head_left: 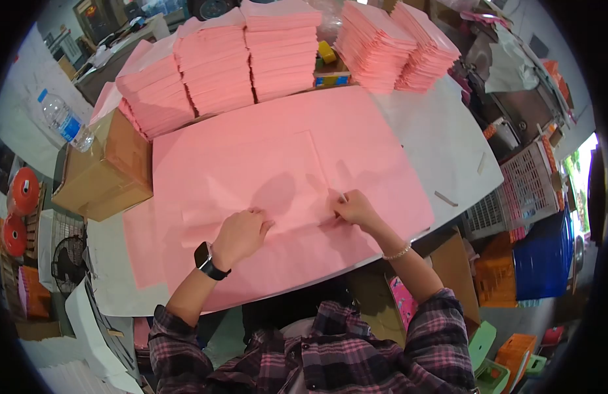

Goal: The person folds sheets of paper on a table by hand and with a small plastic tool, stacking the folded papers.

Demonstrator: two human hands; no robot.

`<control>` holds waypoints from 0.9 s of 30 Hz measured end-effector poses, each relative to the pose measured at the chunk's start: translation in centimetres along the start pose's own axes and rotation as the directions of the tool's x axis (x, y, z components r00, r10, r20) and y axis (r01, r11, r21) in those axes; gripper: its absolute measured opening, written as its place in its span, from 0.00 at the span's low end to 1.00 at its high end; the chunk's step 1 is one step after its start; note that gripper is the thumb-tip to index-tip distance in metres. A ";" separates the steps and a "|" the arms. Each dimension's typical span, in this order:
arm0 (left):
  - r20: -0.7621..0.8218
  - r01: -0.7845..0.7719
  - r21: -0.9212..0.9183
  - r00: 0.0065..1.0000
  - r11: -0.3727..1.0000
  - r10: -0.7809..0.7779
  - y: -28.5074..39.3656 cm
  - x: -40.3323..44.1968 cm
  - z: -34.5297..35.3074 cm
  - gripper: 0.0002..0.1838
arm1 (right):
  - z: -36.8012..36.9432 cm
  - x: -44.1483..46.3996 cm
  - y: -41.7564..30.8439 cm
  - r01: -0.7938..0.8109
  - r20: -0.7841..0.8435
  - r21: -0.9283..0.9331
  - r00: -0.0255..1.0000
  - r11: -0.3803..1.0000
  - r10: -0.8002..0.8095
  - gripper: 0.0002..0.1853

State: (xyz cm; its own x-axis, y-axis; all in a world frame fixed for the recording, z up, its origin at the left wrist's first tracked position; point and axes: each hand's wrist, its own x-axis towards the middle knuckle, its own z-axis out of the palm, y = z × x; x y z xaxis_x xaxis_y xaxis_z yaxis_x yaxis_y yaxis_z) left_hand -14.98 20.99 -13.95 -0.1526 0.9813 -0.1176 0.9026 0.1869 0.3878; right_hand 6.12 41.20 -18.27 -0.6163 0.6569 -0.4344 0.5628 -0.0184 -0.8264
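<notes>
A person in a plaid shirt [330, 358] bends over a broad pink sheet [238, 157] spread across a pale desk [441, 141], its near edge reaching the desk's rim. The left hand [241, 234], below a dark watch [203, 256], rests knuckles up over the pink, its fingers curled; whether that grip has caught any of the material cannot be told. The right hand [356, 209], beaded bracelet [397, 252] at the wrist, brings thumb and fingers together low over the surface, a small pale tip showing there; whether its grip pinches the sheet or something else is unclear. Creases and straight lines cross the pink between and beyond the hands. The material looks light, limp and quick to wrinkle, so it would likely handle best pinched at an edge or corner, with a flat palm steadying the middle. A thin strip [446, 198] lies on the bare desk to the right. Farther left, a clear bottle [66, 123] stands tilted near a cardboard box [110, 167]. Along the far side rise uneven stacks [215, 72] of pink pieces, a yellow object [327, 52] tucked between them.
</notes>
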 end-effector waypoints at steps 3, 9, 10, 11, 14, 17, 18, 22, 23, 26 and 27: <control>0.055 -0.004 0.021 0.998 1.000 0.003 0.9 -0.4 -0.5 0.17 | 0.6 -3.6 -2.3 0.074 -0.455 -0.379 0.853 0.923 -0.255 0.15; -0.112 -0.105 0.140 0.986 0.984 0.121 0.1 -0.9 1.8 0.23 | 10.2 -6.4 -2.1 0.315 -0.401 -0.604 0.675 0.732 -0.620 0.08; -0.081 -0.067 0.104 0.994 0.992 0.076 0.6 -1.0 1.3 0.23 | 11.8 -6.7 -3.2 0.315 -0.428 -0.510 0.714 0.800 -0.554 0.08; -0.050 -0.027 0.071 0.998 0.997 0.030 1.2 -1.0 0.7 0.23 | 12.8 -6.8 -3.9 0.311 -0.447 -0.411 0.751 0.857 -0.486 0.08; -0.102 -0.038 0.079 0.994 0.996 0.046 0.9 -1.0 1.9 0.23 | 14.0 -5.5 -2.2 0.267 -0.410 -0.533 0.748 0.803 -0.521 0.08; -0.274 -0.110 0.156 0.950 0.982 0.150 0.0 -1.2 3.5 0.24 | 12.5 -5.4 0.2 0.167 -0.469 -0.616 0.707 0.770 -0.528 0.08; -0.317 -0.129 0.147 0.933 0.981 0.170 -0.1 -1.1 3.8 0.22 | 11.0 -5.8 1.2 0.086 -0.548 -0.631 0.654 0.771 -0.521 0.08; -0.262 -0.066 0.058 0.962 0.996 0.079 1.3 -0.9 1.0 0.19 | 3.5 -7.3 1.9 -0.149 -0.739 -0.577 0.514 0.803 -0.435 0.07; -0.101 0.028 0.001 0.994 1.000 -0.027 2.3 -0.5 -1.1 0.20 | 3.9 -7.4 1.7 -0.144 -0.733 -0.581 0.520 0.801 -0.439 0.07; 0.021 0.130 -0.062 0.991 0.990 -0.129 1.1 1.6 -1.9 0.23 | 8.0 -8.0 1.0 0.082 -0.523 -0.736 0.561 0.671 -0.642 0.04; -0.030 0.115 -0.080 0.993 0.990 -0.118 0.3 2.3 -1.7 0.27 | 10.1 -7.9 0.7 0.151 -0.448 -0.762 0.579 0.629 -0.682 0.02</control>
State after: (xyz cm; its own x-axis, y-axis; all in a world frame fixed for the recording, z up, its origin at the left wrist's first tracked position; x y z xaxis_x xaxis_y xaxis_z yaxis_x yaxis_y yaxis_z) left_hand -15.70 23.44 -12.55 -0.2703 0.9533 -0.1352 0.8439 0.3021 0.4434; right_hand 5.79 28.34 -19.01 -0.4935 0.7303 0.4724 0.6811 0.6622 -0.3124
